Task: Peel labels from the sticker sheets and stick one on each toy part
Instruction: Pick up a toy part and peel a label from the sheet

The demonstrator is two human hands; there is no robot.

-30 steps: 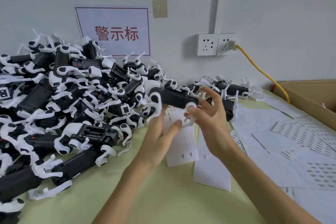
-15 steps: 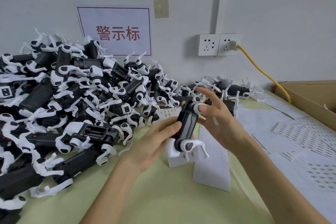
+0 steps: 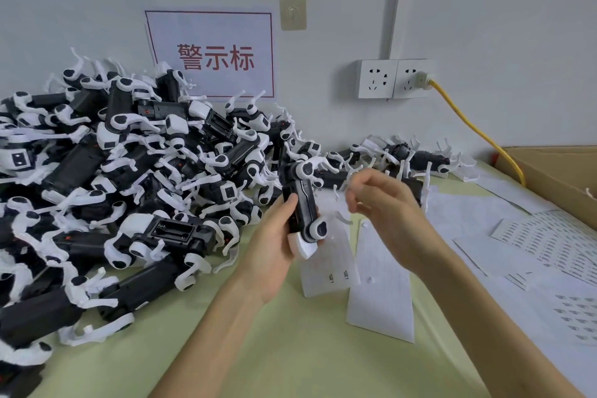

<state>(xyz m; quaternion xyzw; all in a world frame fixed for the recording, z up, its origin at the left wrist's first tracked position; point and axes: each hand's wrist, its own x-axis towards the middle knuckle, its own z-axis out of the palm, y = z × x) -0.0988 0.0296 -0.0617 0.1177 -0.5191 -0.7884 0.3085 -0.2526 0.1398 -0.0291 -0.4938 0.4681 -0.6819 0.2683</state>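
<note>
Currently, starting far left: the heap of toy parts (image 3: 129, 203) is lying piled against the wall (image 3: 484, 26), black bodies and white legs tangled. I cannot tell from here which are carrying labels. Judging by its bulk, most of the job is probably waiting.

My left hand (image 3: 274, 249) is gripping one toy part (image 3: 302, 200) upright above the table (image 3: 290, 349), thumb along its left side. Just below it, the nearly used sheet (image 3: 329, 268) is showing only a couple of printed labels. Beside that, a blank backing sheet (image 3: 381, 294) is lying flat.

My right hand (image 3: 384, 200) is hovering just right of the held part, fingers curled, thumb and forefinger close. Whether they are pinching a label is too small to tell.

Further right, fuller sticker sheets (image 3: 549, 242) are lying near the cardboard box (image 3: 555, 178), whose wall is closing off that side.

Open room: bare green table near me. The heap's loose legs are crowding the left.
</note>
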